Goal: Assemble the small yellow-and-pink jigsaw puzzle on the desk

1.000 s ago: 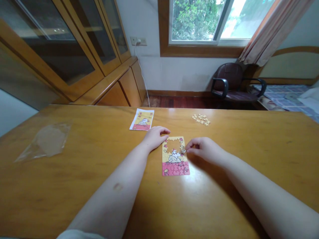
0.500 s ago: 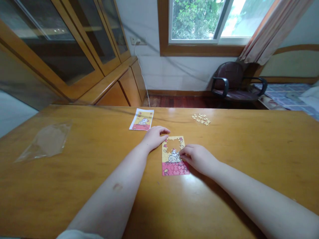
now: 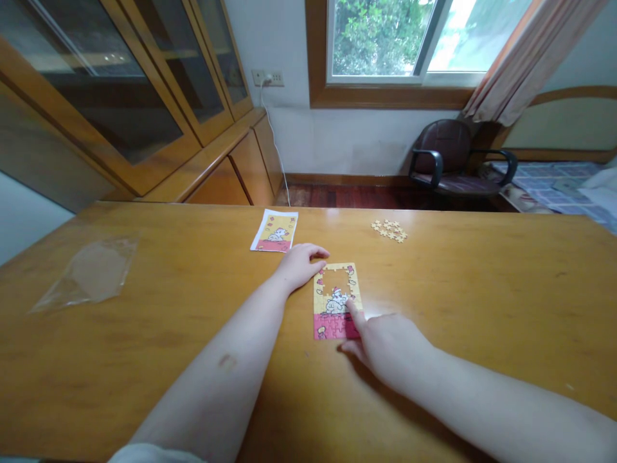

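A jigsaw puzzle with a yellow upper part, a pink lower part and a white cartoon animal lies flat on the table, with a gap in its upper middle where wood shows. My left hand rests at the puzzle's top left corner, its thumb at the edge and its fingers apart, holding nothing. From the right, my right hand reaches over the lower right part. Its index finger is stretched out with the tip on the puzzle beside the animal, and the thumb stands apart below.
The wooden table bears a printed picture card behind my left hand. Loose puzzle pieces lie in a small pile at the back right. A clear plastic bag lies at the left. Beyond the table stands an office chair.
My right hand has gone from pinched fingers at the puzzle's right side to a pointing index finger, with its palm lower and nearer me. The left hand has stayed in place.
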The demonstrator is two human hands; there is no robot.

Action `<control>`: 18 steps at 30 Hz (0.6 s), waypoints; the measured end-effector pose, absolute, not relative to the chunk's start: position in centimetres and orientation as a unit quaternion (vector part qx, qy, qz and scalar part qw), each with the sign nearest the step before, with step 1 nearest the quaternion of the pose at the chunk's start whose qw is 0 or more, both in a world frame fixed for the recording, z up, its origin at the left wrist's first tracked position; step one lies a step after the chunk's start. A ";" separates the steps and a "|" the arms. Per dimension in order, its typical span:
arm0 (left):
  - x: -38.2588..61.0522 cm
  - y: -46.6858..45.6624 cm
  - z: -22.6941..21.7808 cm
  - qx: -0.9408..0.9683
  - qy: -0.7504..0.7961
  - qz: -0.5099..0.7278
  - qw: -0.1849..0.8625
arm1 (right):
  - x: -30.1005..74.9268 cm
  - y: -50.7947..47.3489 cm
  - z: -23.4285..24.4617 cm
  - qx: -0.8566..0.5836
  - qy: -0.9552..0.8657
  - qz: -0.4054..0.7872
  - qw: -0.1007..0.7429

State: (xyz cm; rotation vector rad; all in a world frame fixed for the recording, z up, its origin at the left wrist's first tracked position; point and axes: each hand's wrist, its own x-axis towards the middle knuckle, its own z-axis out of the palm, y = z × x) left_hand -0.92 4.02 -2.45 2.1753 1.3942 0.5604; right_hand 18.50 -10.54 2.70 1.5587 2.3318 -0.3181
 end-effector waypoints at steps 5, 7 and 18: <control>-0.9 4.0 -2.4 0.799 0.508 0.207 0.247 | 18.3 -10.2 2.3 0.548 0.815 -0.117 0.147; -0.9 4.0 -2.3 0.802 0.504 0.211 0.243 | 18.3 -10.0 2.3 0.549 0.816 -0.114 0.144; -0.6 3.9 -1.8 0.799 0.513 0.198 0.246 | 18.7 -9.5 2.6 0.556 0.814 -0.109 0.131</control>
